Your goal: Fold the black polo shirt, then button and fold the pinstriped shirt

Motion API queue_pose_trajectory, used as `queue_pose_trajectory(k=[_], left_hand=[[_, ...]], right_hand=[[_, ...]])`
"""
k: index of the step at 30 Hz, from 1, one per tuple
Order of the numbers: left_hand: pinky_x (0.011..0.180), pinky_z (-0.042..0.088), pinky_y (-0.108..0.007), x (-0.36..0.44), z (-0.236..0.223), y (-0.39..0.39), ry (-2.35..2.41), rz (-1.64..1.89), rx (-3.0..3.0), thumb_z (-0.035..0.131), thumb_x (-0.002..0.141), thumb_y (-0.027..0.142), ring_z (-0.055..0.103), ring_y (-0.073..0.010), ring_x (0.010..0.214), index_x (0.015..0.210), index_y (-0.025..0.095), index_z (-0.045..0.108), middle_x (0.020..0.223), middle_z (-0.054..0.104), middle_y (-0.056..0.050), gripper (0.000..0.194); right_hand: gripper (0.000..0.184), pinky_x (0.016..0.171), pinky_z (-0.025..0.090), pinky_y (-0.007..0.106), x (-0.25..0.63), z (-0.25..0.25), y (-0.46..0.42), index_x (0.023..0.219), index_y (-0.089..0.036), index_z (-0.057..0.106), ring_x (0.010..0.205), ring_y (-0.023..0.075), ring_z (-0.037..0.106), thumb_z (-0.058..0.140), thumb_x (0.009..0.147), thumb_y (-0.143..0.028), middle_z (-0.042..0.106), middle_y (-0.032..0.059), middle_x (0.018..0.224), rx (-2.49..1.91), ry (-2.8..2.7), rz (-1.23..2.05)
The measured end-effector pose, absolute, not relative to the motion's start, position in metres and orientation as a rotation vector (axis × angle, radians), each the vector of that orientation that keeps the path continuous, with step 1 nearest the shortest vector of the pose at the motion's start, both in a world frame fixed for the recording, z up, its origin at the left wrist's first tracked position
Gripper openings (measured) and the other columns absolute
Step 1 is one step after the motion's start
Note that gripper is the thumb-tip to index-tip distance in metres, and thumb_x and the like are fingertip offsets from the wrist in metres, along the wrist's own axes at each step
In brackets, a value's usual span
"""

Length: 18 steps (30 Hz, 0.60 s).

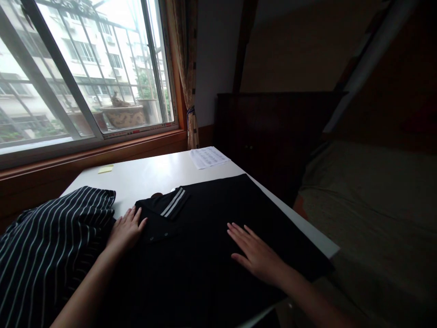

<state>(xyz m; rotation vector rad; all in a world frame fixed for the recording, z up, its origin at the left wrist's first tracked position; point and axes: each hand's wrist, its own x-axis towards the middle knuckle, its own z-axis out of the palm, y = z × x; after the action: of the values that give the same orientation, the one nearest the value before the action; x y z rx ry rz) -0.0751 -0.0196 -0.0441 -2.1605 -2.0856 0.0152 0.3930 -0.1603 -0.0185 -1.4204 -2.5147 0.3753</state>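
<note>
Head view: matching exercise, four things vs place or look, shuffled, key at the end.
Things
1. Left hand
2. Right hand
3. Striped garment
4. Printed sheets

Place or look
A. On the far part of the white table, near the curtain
B. Over plain cloth of the black garment, right of its white-striped band
C. Dark with pale stripes, at the picture's left
D. Palm down, left of the white-striped band

Pairs: 1-D, 2-B, 3-C, 4-A
</note>
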Motion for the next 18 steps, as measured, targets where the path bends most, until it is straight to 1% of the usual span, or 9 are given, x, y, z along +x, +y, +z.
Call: queue_pose_trajectory(k=[3, 6, 9, 13, 18], left_hand=[[0.117, 0.025, -0.044, -0.077, -0.047, -0.018, -2.092, 0.01, -2.161, 0.027, 0.1, 0.049, 0.021, -0.0278, 0.151, 0.155, 0.014, 0.029, 0.162, 0.024, -0.013, 0.066], [0.117, 0.025, -0.045, -0.08, -0.05, -0.016, -2.08, 0.011, -2.173, 0.027, 0.099, 0.049, 0.022, -0.0283, 0.15, 0.155, 0.013, 0.03, 0.162, 0.025, -0.013, 0.066], [0.117, 0.026, -0.045, -0.081, -0.052, -0.016, -2.058, 0.005, -2.176, 0.026, 0.099, 0.048, 0.022, -0.0288, 0.15, 0.155, 0.012, 0.031, 0.162, 0.026, -0.015, 0.066], [0.116, 0.027, -0.045, -0.08, -0.051, -0.016, -2.057, 0.015, -2.165, 0.025, 0.099, 0.049, 0.023, -0.0283, 0.15, 0.155, 0.013, 0.03, 0.162, 0.025, -0.014, 0.066], [0.117, 0.025, -0.044, -0.078, -0.049, -0.017, -2.08, -0.015, -2.155, 0.025, 0.099, 0.051, 0.022, -0.0276, 0.15, 0.155, 0.014, 0.032, 0.162, 0.025, -0.013, 0.067]], right_hand=[[0.063, 0.123, 0.019, 0.049, 0.457, -0.027, -0.167, 0.157, -0.034, 0.02, 0.15, 0.0244, 0.024, 0.041, 0.101, -0.053, 0.022, -0.0005, 0.163, -1.595, -2.422, 0.295], [0.066, 0.124, 0.018, 0.048, 0.521, -0.038, -0.17, 0.158, -0.033, 0.019, 0.15, 0.0236, 0.022, 0.039, 0.1, -0.055, 0.022, -0.0016, 0.163, -1.783, -2.336, 0.189], [0.068, 0.124, 0.018, 0.047, 0.567, -0.048, -0.168, 0.158, -0.029, 0.02, 0.15, 0.024, 0.02, 0.036, 0.098, -0.058, 0.021, -0.0007, 0.163, -1.914, -2.253, 0.084], [0.071, 0.124, 0.018, 0.047, 0.591, -0.059, -0.158, 0.158, -0.024, 0.022, 0.151, 0.0239, 0.019, 0.032, 0.097, -0.059, 0.022, 0.0014, 0.164, -1.988, -2.215, -0.017], [0.07, 0.122, 0.017, 0.052, 0.579, -0.064, -0.139, 0.156, -0.021, 0.029, 0.15, 0.0261, 0.021, 0.029, 0.096, -0.058, 0.023, 0.005, 0.163, -2.057, -2.172, -0.188]])
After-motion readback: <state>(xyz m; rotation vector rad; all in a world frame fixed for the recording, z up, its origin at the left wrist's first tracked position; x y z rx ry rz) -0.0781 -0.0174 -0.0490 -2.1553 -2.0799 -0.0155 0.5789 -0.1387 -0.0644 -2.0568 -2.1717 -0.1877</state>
